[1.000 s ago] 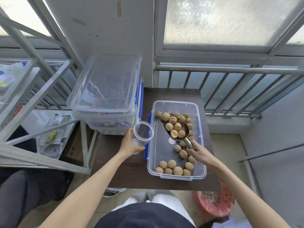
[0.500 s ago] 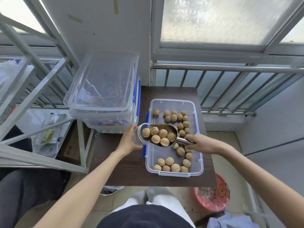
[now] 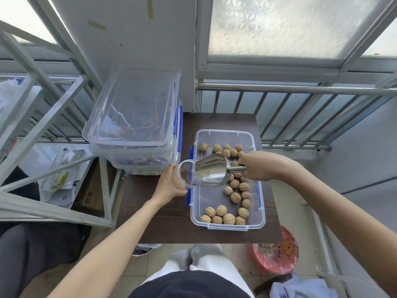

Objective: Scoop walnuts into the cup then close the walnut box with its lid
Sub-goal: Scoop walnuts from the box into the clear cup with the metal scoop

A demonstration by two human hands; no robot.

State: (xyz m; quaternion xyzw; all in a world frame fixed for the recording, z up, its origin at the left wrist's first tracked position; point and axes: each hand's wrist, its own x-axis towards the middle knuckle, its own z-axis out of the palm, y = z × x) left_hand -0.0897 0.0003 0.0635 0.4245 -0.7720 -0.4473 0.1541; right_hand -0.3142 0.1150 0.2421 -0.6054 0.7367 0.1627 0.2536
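A clear walnut box [image 3: 255, 225] with blue clips lies open on the dark table [image 3: 163, 222], with several walnuts [image 3: 223, 215] scattered inside. My left hand [image 3: 168, 187] holds a clear plastic cup [image 3: 185, 173] tilted on its side at the box's left edge. My right hand [image 3: 261, 165] grips the handle of a steel scoop [image 3: 211, 173], turned over with its mouth against the cup's opening. The scoop's back hides its contents. I cannot pick out the box's lid for certain.
Two stacked clear bins [image 3: 135, 130] stand at the table's back left, the top one holding colourful items. A metal rack [image 3: 43, 130] stands on the left, a railing [image 3: 300, 91] behind. A red bag [image 3: 274, 260] lies on the floor at the right.
The scoop left the box loaded with walnuts, swung left to the cup and has tipped over against its mouth. My left hand has tilted the cup toward it.
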